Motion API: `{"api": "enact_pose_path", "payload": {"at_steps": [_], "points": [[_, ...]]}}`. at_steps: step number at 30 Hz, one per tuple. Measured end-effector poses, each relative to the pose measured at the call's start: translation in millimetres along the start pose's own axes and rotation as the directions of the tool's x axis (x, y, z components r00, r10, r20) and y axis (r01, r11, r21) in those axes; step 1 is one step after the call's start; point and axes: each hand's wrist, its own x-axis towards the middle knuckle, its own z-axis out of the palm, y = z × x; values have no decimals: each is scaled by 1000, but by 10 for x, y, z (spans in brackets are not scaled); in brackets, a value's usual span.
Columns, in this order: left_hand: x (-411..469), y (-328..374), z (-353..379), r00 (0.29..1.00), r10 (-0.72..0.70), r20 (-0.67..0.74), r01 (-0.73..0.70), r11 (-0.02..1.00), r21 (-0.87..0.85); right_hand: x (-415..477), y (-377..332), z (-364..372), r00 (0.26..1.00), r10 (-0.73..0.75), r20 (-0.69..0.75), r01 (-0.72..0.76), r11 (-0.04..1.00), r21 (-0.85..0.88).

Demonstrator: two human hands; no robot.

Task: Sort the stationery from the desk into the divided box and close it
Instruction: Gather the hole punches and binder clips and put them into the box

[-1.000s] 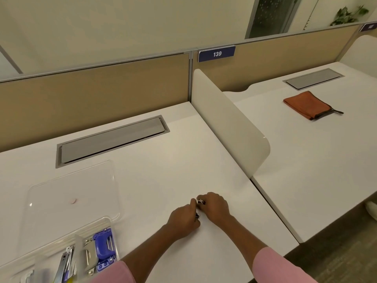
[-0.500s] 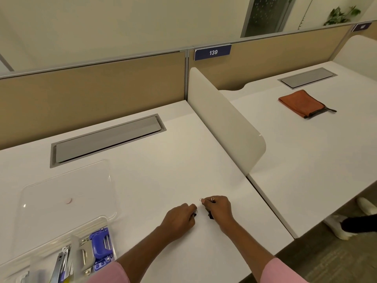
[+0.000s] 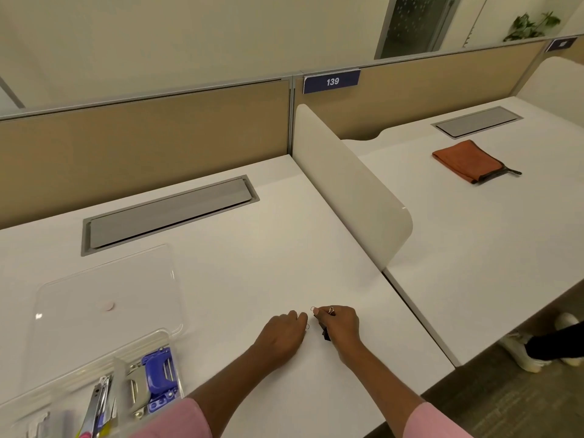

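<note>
White desk [image 3: 252,273]: divider [image 3: 350,188] flanks hands.

There is 1 view only, worn on the person's head, looking forward and steeply down over the white surface [image 3: 240,267] from above its near edge, so no second view shares any of it. The left hand [image 3: 281,335] and right hand [image 3: 339,324] sit close below the lens at lower centre, with pink sleeves cut off by the bottom edge. The wide angle bends the tan partition [image 3: 142,143] along the far edge and takes in the neighbouring desk [image 3: 489,222] at right.
</note>
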Motion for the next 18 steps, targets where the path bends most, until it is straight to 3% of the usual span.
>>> {"api": "enact_pose_path", "payload": {"at_steps": [5, 9, 12, 15, 18], "points": [[40, 32, -74, 994, -106, 15, 107, 993, -54, -12, -59, -13, 998, 43, 41, -47, 994, 98], [-11, -31, -108, 971, -236, -41, 209, 920, -331, -43, -149, 1, 988, 103, 119, -123, 977, 172], [-167, -135, -114, 953, -287, -94, 184, 798, -574, -88, -217, 62, 976, 113, 188, -145, 975, 168], [-407, -262, -177, 900, -423, -105, 186, 592, -784, -151, -283, 206, 958, 118, 261, -162, 975, 152], [-679, -359, -229, 842, -531, -90, 170, 420, -891, -228, -342, 377, 936, 123, 331, -175, 976, 133]]}}
